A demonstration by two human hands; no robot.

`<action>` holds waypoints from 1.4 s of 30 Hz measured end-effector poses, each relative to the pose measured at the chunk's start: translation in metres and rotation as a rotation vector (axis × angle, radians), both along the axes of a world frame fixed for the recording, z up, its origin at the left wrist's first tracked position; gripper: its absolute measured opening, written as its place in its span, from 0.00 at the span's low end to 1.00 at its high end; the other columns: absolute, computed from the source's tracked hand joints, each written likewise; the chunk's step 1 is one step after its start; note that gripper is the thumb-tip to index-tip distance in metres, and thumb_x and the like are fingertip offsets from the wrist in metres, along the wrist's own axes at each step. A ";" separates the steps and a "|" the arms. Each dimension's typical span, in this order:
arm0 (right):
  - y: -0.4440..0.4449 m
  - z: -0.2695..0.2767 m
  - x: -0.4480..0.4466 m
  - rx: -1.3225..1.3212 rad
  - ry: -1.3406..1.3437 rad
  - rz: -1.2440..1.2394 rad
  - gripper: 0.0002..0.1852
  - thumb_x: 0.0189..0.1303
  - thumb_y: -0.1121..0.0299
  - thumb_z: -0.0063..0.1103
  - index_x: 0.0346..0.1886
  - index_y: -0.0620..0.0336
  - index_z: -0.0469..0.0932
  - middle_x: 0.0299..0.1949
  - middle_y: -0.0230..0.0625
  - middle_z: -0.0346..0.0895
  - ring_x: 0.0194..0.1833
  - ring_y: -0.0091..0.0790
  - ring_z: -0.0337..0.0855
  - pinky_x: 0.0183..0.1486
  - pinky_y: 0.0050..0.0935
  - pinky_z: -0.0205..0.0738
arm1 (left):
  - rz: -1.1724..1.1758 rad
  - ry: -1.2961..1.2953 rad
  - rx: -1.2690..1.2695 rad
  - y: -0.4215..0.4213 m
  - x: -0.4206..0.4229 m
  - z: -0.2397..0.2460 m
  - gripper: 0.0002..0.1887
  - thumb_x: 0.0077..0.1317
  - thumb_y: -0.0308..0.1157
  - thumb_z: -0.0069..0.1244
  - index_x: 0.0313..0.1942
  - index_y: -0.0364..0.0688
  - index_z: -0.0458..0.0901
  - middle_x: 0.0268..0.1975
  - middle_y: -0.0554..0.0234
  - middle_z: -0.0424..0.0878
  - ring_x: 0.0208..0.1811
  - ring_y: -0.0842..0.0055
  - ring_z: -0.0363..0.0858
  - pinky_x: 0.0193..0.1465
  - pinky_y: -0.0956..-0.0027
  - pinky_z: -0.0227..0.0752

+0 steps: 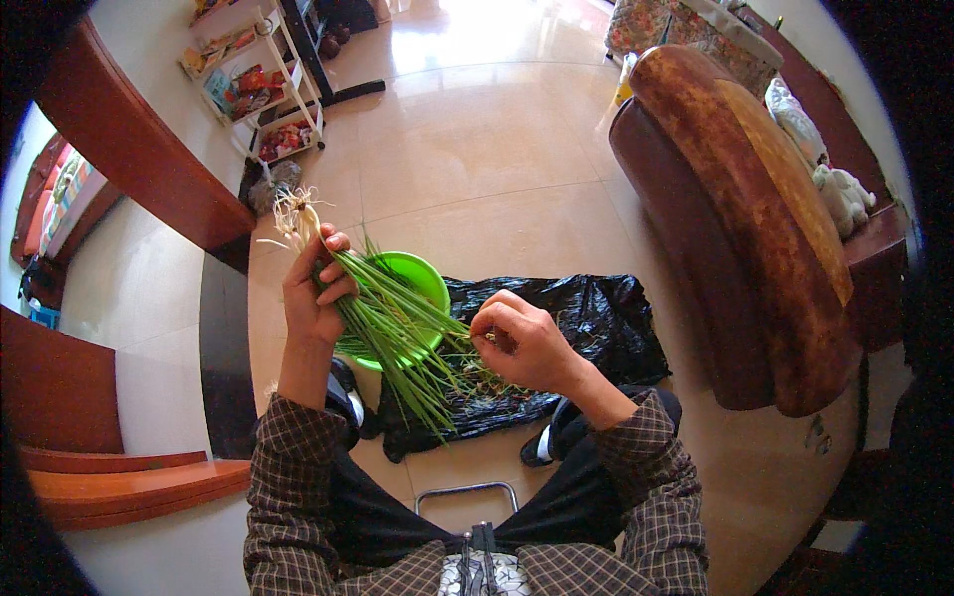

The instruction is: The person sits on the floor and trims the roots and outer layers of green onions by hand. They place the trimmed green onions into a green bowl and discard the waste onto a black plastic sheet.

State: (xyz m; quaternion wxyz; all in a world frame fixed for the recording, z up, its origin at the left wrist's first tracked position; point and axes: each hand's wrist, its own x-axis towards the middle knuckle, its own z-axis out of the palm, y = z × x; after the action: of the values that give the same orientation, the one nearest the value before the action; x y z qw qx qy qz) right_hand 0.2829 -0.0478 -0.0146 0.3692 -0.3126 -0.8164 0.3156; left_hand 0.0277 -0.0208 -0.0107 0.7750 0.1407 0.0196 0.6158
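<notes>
A bunch of green onions (395, 313), roots up at the left and leaves hanging down to the right, is gripped near its white ends by my left hand (317, 287). My right hand (522, 339) pinches the tips of some leaves between thumb and fingers. Behind and partly under the bunch stands a bright green plastic basin (436, 287) with more green leaves in it. Loose trimmings (492, 380) lie on a black plastic sheet or bag (604, 320) spread on the floor beneath my right hand.
My shoes (548, 443) flank the sheet's near edge. A metal stool frame (466, 488) shows between my legs. To the right stands a brown sofa (745, 223); a white shelf cart (257, 93) with packets is at the upper left. A wooden door frame (141, 134) rises on the left.
</notes>
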 end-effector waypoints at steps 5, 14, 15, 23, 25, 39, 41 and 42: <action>-0.001 0.004 0.004 -0.139 0.093 -0.036 0.07 0.41 0.80 0.54 0.26 0.62 0.69 0.27 0.34 0.68 0.21 0.25 0.71 0.23 0.22 0.68 | -0.006 0.026 0.006 -0.001 -0.003 -0.002 0.09 0.66 0.31 0.35 0.40 0.37 0.70 0.33 0.63 0.70 0.22 0.86 0.62 0.13 0.87 0.56; 0.003 0.010 0.012 -0.220 0.215 -0.041 0.07 0.42 0.85 0.49 0.25 0.64 0.66 0.35 0.34 0.70 0.21 0.12 0.63 0.22 0.11 0.61 | 0.199 0.442 -0.010 -0.007 0.001 0.003 0.09 0.64 0.35 0.40 0.38 0.40 0.71 0.32 0.64 0.72 0.22 0.87 0.64 0.14 0.88 0.54; 0.003 0.011 0.012 -0.263 0.242 -0.051 0.07 0.42 0.86 0.48 0.25 0.64 0.65 0.36 0.35 0.70 0.21 0.12 0.63 0.21 0.11 0.61 | 0.218 0.488 -0.010 -0.007 0.002 0.004 0.09 0.64 0.36 0.41 0.38 0.40 0.71 0.32 0.64 0.72 0.22 0.87 0.65 0.14 0.89 0.53; 0.009 0.005 0.015 -0.944 1.005 0.333 0.03 0.51 0.80 0.44 0.26 0.61 0.63 0.38 0.49 0.73 0.31 0.30 0.79 0.21 0.20 0.74 | 0.176 0.571 -0.023 -0.009 0.015 0.002 0.09 0.64 0.36 0.41 0.37 0.40 0.71 0.32 0.63 0.74 0.21 0.86 0.68 0.12 0.86 0.53; 0.012 0.004 0.017 -0.986 0.949 0.217 0.04 0.54 0.75 0.48 0.28 0.60 0.65 0.29 0.41 0.74 0.26 0.25 0.76 0.19 0.18 0.70 | 0.157 0.568 -0.001 -0.010 0.017 0.003 0.10 0.64 0.36 0.41 0.37 0.40 0.72 0.32 0.63 0.74 0.21 0.86 0.68 0.12 0.86 0.53; 0.008 0.008 0.004 0.086 -0.073 -0.164 0.05 0.50 0.69 0.56 0.30 0.57 0.76 0.23 0.39 0.72 0.22 0.40 0.74 0.25 0.31 0.70 | 0.123 0.636 0.063 -0.018 0.028 0.004 0.10 0.64 0.35 0.40 0.38 0.38 0.72 0.34 0.60 0.75 0.22 0.85 0.69 0.12 0.87 0.52; 0.008 0.006 0.002 0.104 -0.032 -0.151 0.04 0.50 0.71 0.54 0.28 0.59 0.75 0.21 0.36 0.72 0.20 0.35 0.73 0.23 0.28 0.68 | 0.110 0.643 0.072 -0.018 0.028 0.003 0.10 0.65 0.35 0.40 0.38 0.38 0.72 0.34 0.60 0.75 0.22 0.85 0.70 0.12 0.87 0.51; 0.009 0.005 0.002 0.107 -0.013 -0.144 0.03 0.50 0.72 0.53 0.27 0.60 0.75 0.20 0.35 0.71 0.19 0.33 0.73 0.22 0.26 0.67 | 0.103 0.647 0.076 -0.018 0.029 0.003 0.09 0.65 0.35 0.40 0.38 0.38 0.72 0.34 0.60 0.75 0.22 0.85 0.70 0.12 0.87 0.51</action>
State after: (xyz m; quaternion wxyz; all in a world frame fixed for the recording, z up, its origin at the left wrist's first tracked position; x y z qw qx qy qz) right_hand 0.2848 -0.0393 -0.0099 0.4020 -0.3523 -0.8098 0.2419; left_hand 0.0564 -0.0383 -0.0072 0.6905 0.3568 0.2488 0.5779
